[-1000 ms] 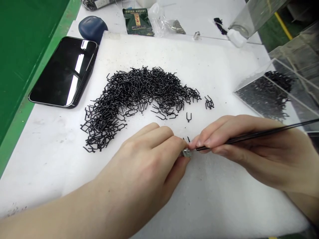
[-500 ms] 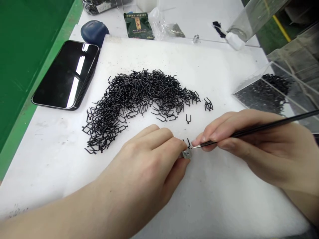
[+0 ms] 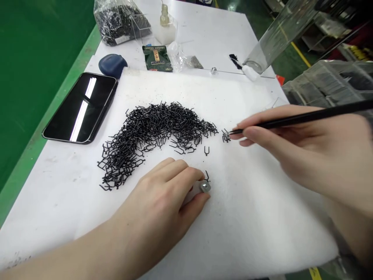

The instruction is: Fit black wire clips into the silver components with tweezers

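Note:
My left hand [image 3: 163, 198] rests on the white foam mat [image 3: 247, 217] and pinches a small silver metal part [image 3: 204, 187] between thumb and fingers, with a black clip [image 3: 207, 175] standing at its top. My right hand [image 3: 303, 147] grips black tweezers [image 3: 291, 121]. Their tip touches a small cluster of black clips [image 3: 225, 136] just right of the big pile of black wire clips [image 3: 151, 134]. A single loose clip [image 3: 206, 150] lies between pile and left hand.
A black phone [image 3: 81, 108] lies at the mat's left edge, a blue case [image 3: 112, 65] behind it. Farther back are a bag of clips [image 3: 121, 19], a green packet [image 3: 156, 58], a small bottle [image 3: 165, 23]. Clear plastic bins [image 3: 329, 79] stand at the right.
My right hand pulled the tweezers away from the metal part and moved them up and right to the small clip cluster. The head view shifted to show more of the table's far end.

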`<state>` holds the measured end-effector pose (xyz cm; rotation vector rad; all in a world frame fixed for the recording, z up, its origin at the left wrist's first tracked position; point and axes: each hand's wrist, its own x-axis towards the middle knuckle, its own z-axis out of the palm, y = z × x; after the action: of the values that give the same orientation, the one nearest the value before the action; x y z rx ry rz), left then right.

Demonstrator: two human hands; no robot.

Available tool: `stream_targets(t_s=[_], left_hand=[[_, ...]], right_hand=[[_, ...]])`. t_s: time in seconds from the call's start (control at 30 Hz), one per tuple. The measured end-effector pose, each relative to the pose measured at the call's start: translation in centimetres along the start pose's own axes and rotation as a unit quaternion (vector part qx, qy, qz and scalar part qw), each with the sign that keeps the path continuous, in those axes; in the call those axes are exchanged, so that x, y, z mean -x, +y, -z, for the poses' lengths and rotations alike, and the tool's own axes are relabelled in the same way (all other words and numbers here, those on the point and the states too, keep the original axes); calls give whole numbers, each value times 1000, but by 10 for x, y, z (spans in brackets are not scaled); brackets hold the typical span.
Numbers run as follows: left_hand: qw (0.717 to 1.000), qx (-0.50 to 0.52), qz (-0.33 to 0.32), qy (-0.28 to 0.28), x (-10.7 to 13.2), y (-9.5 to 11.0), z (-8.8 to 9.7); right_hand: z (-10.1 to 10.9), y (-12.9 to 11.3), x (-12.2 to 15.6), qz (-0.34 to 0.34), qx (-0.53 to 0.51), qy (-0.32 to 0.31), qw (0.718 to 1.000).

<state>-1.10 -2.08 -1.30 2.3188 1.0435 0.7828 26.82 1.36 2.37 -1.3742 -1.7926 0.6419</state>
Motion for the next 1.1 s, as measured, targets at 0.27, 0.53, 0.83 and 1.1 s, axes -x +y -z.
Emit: stream_targets(t_s=[0.27, 0.53, 0.83, 1.1], left_hand=[[999, 44, 8, -16, 2, 2, 5], [999, 15, 25, -21, -1, 3, 2], [999, 12, 31, -27, 3, 5, 5], [999, 6, 26, -25, -4, 4, 6]], right_hand=[[-34, 25, -9, -21, -26, 8, 999], [-37, 26, -10, -16, -55, 8, 998], [-39, 28, -10, 2, -86, -8, 996], [-35, 29, -12, 13, -75, -11, 997]])
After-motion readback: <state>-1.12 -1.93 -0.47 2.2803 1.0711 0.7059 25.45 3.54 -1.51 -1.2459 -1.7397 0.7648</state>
